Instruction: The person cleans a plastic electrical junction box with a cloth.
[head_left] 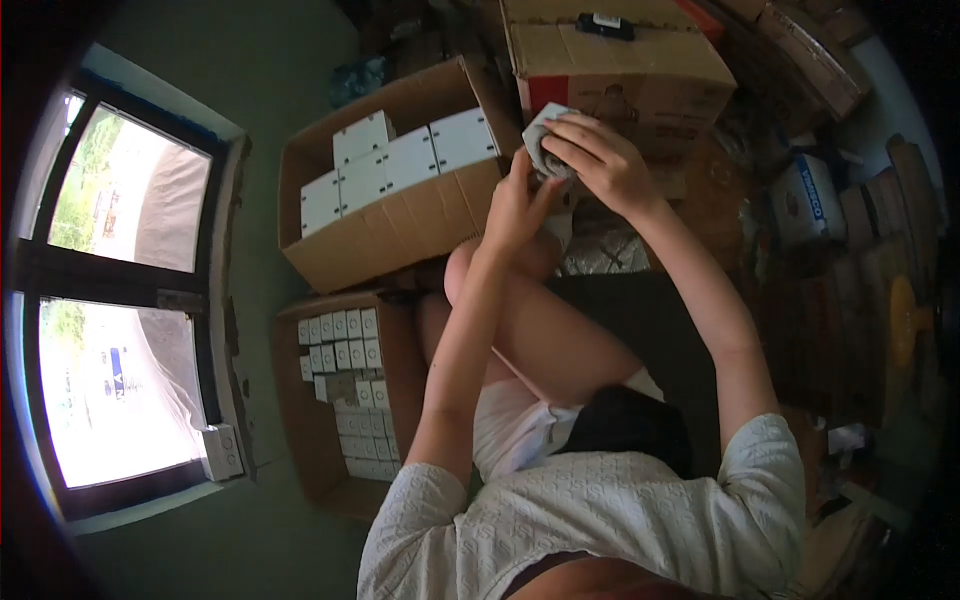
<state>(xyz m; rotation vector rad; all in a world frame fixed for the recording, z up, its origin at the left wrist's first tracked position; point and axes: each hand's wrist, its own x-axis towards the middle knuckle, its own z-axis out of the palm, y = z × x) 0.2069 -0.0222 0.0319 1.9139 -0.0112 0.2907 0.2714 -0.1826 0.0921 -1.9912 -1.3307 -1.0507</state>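
Note:
A small white box-like piece (545, 112) is held up in front of the cardboard boxes, between my two hands. My left hand (515, 208) grips it from below and the left, fingers closed. From the right, my right hand (600, 168) curls its fingers over a grey, cloth-like wad (552, 160) pressed against the piece. The fingers cover much of both, so details of the piece are hidden. Beside my left hand stands an open carton (400, 205) of larger white boxes (410, 160).
Below that carton, another open carton (345, 505) holds rows of small white boxes (345, 355). A large cardboard box (640, 70) with a black object (605, 27) on top stands behind my hands. A window (125, 270) is at left; stacked cardboard (880, 220) lines the right.

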